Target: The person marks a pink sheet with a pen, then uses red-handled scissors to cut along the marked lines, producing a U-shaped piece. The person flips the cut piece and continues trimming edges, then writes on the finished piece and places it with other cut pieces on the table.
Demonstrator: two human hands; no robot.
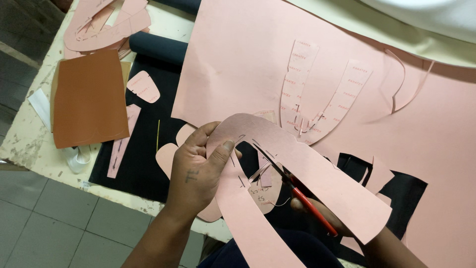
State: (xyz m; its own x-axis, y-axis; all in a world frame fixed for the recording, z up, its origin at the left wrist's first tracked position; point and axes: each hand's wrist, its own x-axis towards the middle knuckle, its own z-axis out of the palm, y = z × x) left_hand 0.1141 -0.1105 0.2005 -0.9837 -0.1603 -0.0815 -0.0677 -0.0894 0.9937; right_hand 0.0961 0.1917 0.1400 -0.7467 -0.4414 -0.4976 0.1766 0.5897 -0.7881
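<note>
Pattern piece: a pink, U-shaped paper pattern [297, 168] with short black marks, pinched between left hand [196, 171] thumb and fingers.
Scissors: red-handled scissors [292, 188], blades on the inner edge.
Right hand [322, 213]: mostly hidden; finger state unclear.

Pink sheet [238, 64] bare upper centre; brown leather piece [89, 97], pattern stack [106, 25] crowd left.

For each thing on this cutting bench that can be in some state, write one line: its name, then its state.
U-shaped pink pattern piece: held up, being cut.
Red-handled scissors: blades open, under the piece.
Left hand: gripping the piece's curve.
Right hand: mostly hidden, on the scissors.
Large pink sheet: flat, with cut-out holes.
Brown leather sheet: lying flat.
Dark roll: rolled up.
</note>
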